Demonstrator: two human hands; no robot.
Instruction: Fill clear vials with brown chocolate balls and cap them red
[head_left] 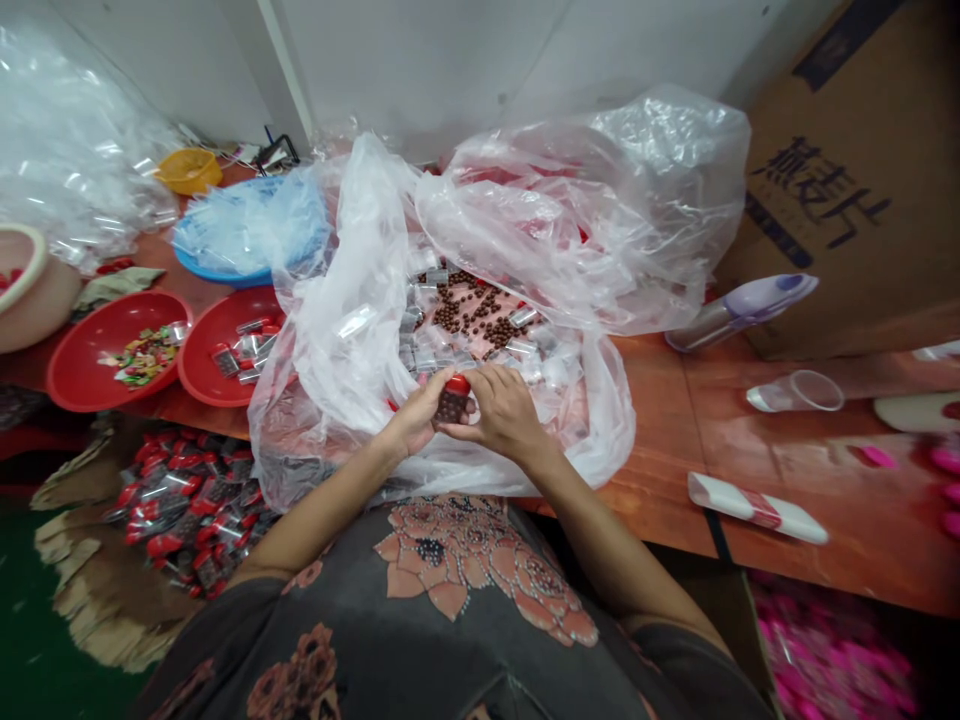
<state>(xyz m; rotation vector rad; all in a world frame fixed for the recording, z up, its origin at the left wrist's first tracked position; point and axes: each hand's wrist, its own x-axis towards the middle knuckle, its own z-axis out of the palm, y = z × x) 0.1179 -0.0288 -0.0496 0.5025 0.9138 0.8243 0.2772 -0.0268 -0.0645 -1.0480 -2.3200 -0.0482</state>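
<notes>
— Left hand (415, 414)?
— Grasping, with the right hand (501, 408), one small clear red-lidded jar (451, 402), dark-filled, held between both over a crumpled translucent plastic bag (367, 270).
— Beyond?
— Loose round brown beads (496, 332) among clear containers (435, 358); farther, pale grey wall (420, 60).

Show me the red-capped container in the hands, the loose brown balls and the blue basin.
Red-capped container (451, 404): head view, on its see-through side below the cap.
Brown balls (500, 332): head view, on a cluster of them.
Blue basin (223, 275): head view, on its near rim.
</notes>
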